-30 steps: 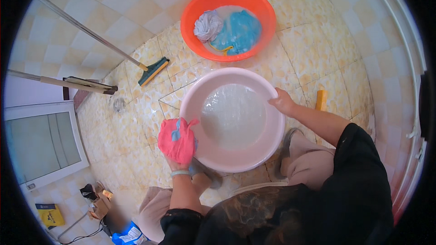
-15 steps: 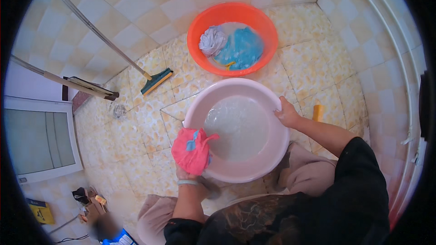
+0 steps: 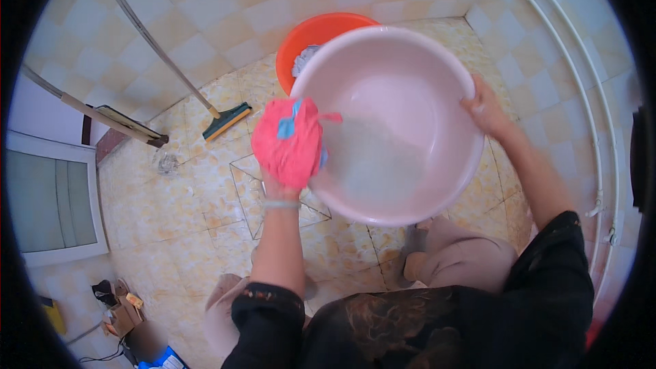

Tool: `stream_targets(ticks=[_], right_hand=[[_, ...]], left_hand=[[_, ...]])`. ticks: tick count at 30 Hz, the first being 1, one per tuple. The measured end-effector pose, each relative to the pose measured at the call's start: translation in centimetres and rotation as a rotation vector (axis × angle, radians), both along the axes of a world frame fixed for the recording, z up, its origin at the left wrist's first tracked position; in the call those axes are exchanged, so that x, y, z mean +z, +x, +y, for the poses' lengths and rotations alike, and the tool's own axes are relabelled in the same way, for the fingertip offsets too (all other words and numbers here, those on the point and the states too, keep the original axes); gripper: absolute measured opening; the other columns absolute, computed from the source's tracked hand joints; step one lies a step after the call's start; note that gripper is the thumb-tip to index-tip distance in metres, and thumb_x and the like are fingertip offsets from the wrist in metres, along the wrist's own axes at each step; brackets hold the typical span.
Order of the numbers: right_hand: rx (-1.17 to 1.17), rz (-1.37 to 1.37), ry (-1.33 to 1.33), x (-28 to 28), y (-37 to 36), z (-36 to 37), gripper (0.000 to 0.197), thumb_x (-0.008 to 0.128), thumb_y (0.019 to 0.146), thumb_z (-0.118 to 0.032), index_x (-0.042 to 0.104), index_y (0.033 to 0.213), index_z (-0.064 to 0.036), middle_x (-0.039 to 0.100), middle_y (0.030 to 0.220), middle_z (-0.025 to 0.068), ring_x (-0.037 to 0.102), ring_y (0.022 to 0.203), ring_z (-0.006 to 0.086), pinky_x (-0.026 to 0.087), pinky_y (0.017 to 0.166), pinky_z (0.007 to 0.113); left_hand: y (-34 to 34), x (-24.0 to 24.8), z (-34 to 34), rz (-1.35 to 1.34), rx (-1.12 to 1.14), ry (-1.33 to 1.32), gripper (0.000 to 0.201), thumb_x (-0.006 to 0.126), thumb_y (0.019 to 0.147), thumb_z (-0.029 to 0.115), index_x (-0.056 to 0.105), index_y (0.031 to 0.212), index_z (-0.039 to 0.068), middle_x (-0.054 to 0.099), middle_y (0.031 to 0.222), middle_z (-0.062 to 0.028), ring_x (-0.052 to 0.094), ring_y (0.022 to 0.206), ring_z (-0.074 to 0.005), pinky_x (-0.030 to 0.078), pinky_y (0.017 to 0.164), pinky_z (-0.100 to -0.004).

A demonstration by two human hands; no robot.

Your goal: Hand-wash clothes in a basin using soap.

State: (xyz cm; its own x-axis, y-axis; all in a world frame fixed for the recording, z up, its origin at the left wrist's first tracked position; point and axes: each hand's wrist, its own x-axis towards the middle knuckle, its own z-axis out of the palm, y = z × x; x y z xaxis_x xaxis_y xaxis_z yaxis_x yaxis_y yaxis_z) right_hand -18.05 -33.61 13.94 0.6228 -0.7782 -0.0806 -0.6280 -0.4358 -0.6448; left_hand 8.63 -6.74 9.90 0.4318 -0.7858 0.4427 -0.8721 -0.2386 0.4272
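Brightly lit, the tiled wall (image 3: 307, 1) bows toward black, distorted edges.

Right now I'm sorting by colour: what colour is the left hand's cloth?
The cloth is pink with some blue; head view.

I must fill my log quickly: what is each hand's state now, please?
Left hand: holding the pink cloth, mostly hidden by it.
Right hand: closed on the rim of the pale pink basin.

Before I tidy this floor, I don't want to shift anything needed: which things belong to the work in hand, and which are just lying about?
In the work:
pink basin, right hand on its rim
pink cloth covering most of the left hand
orange basin with pale cloth, probably

Seemingly just about:
squeegee
long-handled tool
brown box
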Motion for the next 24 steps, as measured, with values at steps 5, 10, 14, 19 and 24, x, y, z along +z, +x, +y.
stream_targets(ticks=[5, 10, 14, 19, 24], right_hand=[[-0.017, 0.061, -0.191, 6.9, 2.5, -5.8, 0.039, 0.055, 0.077, -0.008, 0.051, 0.114, 0.0024, 0.06, 0.096, 0.0144, 0.058, 0.088, 0.0216, 0.046, 0.082, 0.033], [0.033, 0.027, -0.358, 11.3, 5.9, -9.9, 0.035, 0.055, 0.078, -0.015, 0.054, 0.108, 0.0022, 0.061, 0.096, 0.021, 0.06, 0.092, 0.0313, 0.046, 0.083, 0.039], [0.079, 0.172, -0.605, 11.0, 8.7, -12.8, 0.033, 0.056, 0.079, -0.018, 0.056, 0.104, 0.0032, 0.06, 0.101, 0.0258, 0.058, 0.098, 0.0387, 0.045, 0.085, 0.044], [0.137, 0.378, -0.703, 10.3, 15.1, -12.5, 0.03, 0.056, 0.08, -0.019, 0.058, 0.1, 0.0027, 0.059, 0.103, 0.0281, 0.056, 0.1, 0.0419, 0.044, 0.086, 0.045], [0.065, 0.316, -0.901, 9.0, 18.5, -12.3, 0.043, 0.058, 0.073, -0.002, 0.05, 0.115, 0.0037, 0.057, 0.105, 0.0272, 0.054, 0.102, 0.043, 0.043, 0.09, 0.046]], left_hand=[[3.6, -2.7, -7.3, 1.861, -0.562, -0.742, 0.049, 0.062, 0.087, 0.031, 0.049, 0.129, 0.009, 0.052, 0.131, -0.0091, 0.052, 0.117, -0.0287, 0.045, 0.098, -0.0427], [6.3, -1.8, -10.5, 2.26, -0.6, -0.933, 0.049, 0.043, 0.097, 0.037, 0.04, 0.136, 0.008, 0.046, 0.138, -0.0127, 0.046, 0.125, -0.0326, 0.038, 0.106, -0.0478], [7.8, -1.4, -9.5, 2.183, -0.842, -0.968, 0.056, 0.04, 0.097, 0.043, 0.035, 0.14, 0.007, 0.043, 0.14, -0.0152, 0.042, 0.128, -0.0355, 0.036, 0.107, -0.0513], [10.8, -2.4, -5.0, 2.155, -0.689, -0.85, 0.054, 0.04, 0.098, 0.041, 0.034, 0.141, 0.008, 0.039, 0.142, -0.0148, 0.041, 0.129, -0.0338, 0.034, 0.109, -0.0496], [12.5, -4.8, -1.4, 2.134, -0.471, -0.833, 0.053, 0.039, 0.098, 0.04, 0.035, 0.139, 0.007, 0.042, 0.14, -0.0152, 0.045, 0.126, -0.0327, 0.04, 0.105, -0.0479]])
